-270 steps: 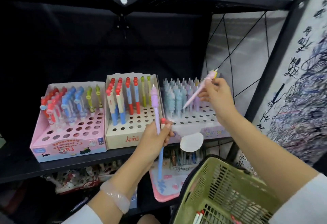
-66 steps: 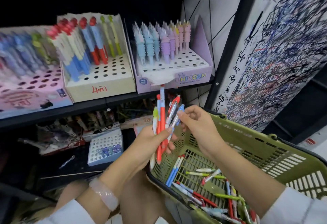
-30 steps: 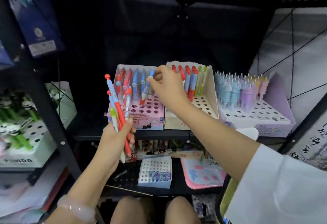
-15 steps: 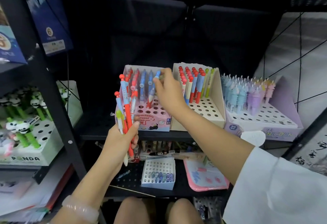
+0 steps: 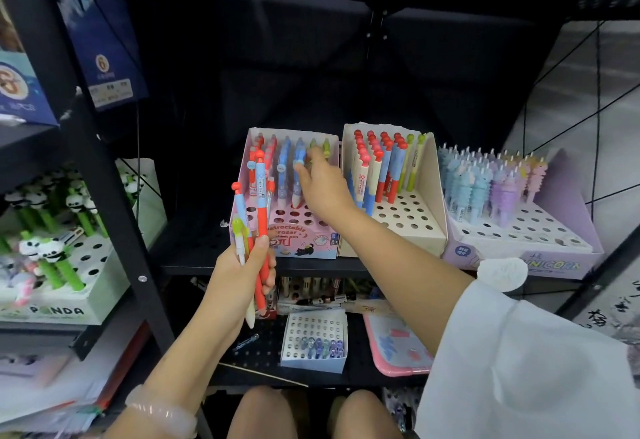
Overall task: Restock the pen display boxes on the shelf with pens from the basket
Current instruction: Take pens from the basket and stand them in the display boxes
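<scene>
Pens (image 5: pixel 254 217) stand bunched upright in the left hand (image 5: pixel 242 276), which is clenched round their lower barrels, just below the pink box (image 5: pixel 301 241) on the shelf (image 5: pixel 194 267). Right hand (image 5: pixel 320 184) reaches into that box; its fingertips (image 5: pixel 301 166) touch a blue pen (image 5: pixel 297 182) standing there, though whether they pinch it I cannot tell. From the right hand the bunch lies at 7 o'clock, long axes near vertical.
</scene>
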`<state>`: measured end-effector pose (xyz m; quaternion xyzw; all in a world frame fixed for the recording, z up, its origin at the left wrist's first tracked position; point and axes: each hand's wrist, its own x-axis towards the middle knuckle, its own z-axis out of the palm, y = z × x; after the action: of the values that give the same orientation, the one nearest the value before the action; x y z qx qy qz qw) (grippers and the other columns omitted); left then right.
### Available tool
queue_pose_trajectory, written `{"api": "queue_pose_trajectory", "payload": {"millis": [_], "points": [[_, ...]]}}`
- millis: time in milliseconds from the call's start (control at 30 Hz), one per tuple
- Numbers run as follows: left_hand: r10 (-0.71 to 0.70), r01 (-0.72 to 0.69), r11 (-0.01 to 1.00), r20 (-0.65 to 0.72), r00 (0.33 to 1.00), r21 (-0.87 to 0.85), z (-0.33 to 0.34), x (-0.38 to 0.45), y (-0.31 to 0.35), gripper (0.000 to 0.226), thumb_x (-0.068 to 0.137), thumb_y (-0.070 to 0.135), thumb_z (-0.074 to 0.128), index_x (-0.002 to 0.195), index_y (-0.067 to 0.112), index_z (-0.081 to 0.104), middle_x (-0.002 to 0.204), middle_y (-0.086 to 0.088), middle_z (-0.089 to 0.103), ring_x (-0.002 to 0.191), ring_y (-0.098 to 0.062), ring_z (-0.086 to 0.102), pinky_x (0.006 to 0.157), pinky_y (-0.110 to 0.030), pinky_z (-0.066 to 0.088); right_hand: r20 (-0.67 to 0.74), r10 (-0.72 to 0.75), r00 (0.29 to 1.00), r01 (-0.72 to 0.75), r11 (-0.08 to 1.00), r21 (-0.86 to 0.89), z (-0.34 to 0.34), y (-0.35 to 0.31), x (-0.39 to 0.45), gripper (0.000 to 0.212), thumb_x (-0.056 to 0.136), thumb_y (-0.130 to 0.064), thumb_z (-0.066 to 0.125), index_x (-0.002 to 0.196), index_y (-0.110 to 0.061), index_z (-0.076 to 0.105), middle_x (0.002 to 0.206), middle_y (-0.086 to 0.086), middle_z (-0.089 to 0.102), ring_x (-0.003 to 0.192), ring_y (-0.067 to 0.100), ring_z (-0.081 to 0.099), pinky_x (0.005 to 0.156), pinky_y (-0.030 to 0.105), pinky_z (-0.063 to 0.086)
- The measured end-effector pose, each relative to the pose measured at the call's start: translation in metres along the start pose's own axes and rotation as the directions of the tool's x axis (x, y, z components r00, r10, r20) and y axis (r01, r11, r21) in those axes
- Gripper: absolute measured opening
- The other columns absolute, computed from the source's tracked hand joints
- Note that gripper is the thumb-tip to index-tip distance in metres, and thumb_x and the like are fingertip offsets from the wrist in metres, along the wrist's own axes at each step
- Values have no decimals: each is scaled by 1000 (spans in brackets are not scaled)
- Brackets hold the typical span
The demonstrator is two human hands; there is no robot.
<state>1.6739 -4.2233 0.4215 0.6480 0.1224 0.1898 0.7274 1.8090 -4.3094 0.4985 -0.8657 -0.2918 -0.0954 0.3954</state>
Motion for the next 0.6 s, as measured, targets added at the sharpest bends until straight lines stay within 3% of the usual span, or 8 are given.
{"api": "queue_pose_trajectory", "payload": {"millis": [200, 333, 433, 467, 533, 600], "points": [[6, -6, 1000, -7, 1000, -19, 2, -1, -1, 25, 92, 34, 51, 83, 13, 61, 53, 1, 57, 48, -12, 54, 48, -24, 47, 5, 19, 1000, -19, 997, -77, 6, -1, -2, 31, 100, -25, 40, 121, -2, 44, 87, 13, 58, 73, 23, 53, 64, 32, 41], [10, -10, 1000, -24, 1000, 1, 4, -3, 1, 28, 93, 29, 52, 78, 7, 59, 52, 0, 58, 48, -12, 54, 50, -25, 48, 1, 62, 998, -62, 998, -12, 4, -4, -9, 30, 97, -23, 47, 122, -5, 45, 89, 10, 58, 78, 22, 58, 71, 37, 50], [25, -26, 999, -51, 998, -19, 6, -1, 6, 26, 93, 28, 53, 78, 8, 59, 54, 1, 59, 48, -11, 54, 50, -26, 48, -128, 69, 989, -51, 989, 138, -3, -10, -18, 25, 96, -25, 48, 113, -6, 52, 87, 3, 57, 79, 16, 56, 77, 36, 51], [33, -35, 999, -64, 997, -27, 8, -1, 7, 25, 93, 27, 53, 78, 8, 60, 54, 1, 59, 48, -11, 53, 48, -24, 48, -85, 79, 993, -56, 968, 245, -5, -13, -22, 26, 97, -28, 46, 110, -6, 55, 88, 2, 58, 80, 14, 56, 79, 35, 51], [41, -44, 998, -78, 996, -44, 13, -1, 10, 24, 93, 27, 53, 80, 8, 59, 54, 2, 59, 46, -10, 52, 43, -22, 46, 128, 79, 989, -127, 896, 426, -7, -21, -32, 36, 99, -33, 39, 101, -3, 58, 92, 9, 64, 83, 21, 61, 81, 35, 53], [47, -51, 997, -74, 996, -64, 19, -2, 12, 23, 94, 25, 52, 78, 9, 59, 54, 1, 60, 45, -11, 51, 41, -23, 45, 243, 47, 969, -161, 866, 474, -6, -24, -42, 35, 99, -33, 40, 99, -2, 58, 99, 16, 64, 91, 27, 62, 83, 34, 51]]}}
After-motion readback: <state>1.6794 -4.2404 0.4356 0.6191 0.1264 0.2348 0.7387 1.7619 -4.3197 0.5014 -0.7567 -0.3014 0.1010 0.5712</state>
